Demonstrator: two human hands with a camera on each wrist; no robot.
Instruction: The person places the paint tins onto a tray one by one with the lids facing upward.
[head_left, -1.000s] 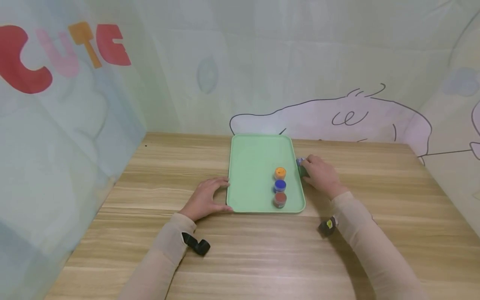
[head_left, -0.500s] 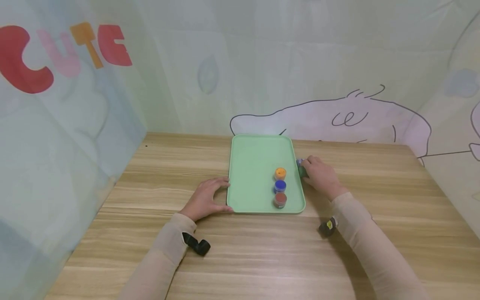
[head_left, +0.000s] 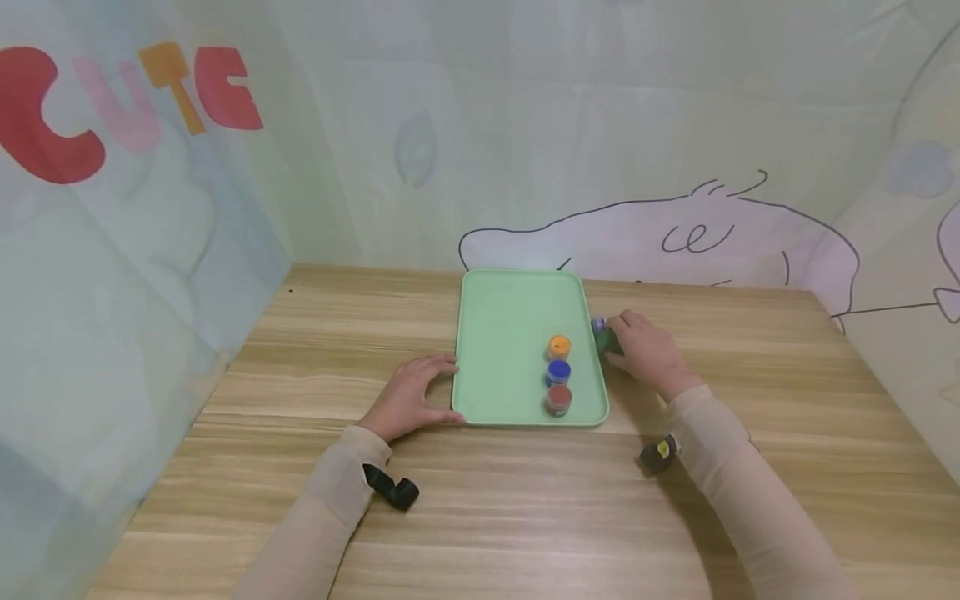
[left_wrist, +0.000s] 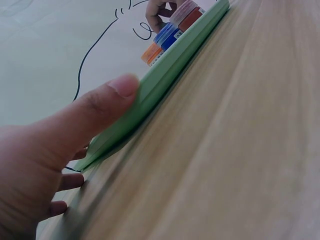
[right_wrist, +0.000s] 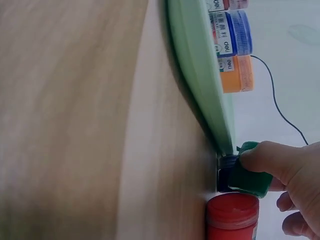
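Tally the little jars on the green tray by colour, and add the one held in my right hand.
Orange jar: 1, on the green tray
Blue jar: 1, on the tray
Reddish-brown jar: 1, on the tray
Green jar: 1, in your right hand
Total: 4

Soft light; pale sheen on wooden tabletop (head_left: pixel 517 525).

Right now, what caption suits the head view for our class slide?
Three jars stand in a row on a green tray; the right hand grips a green jar beside it.
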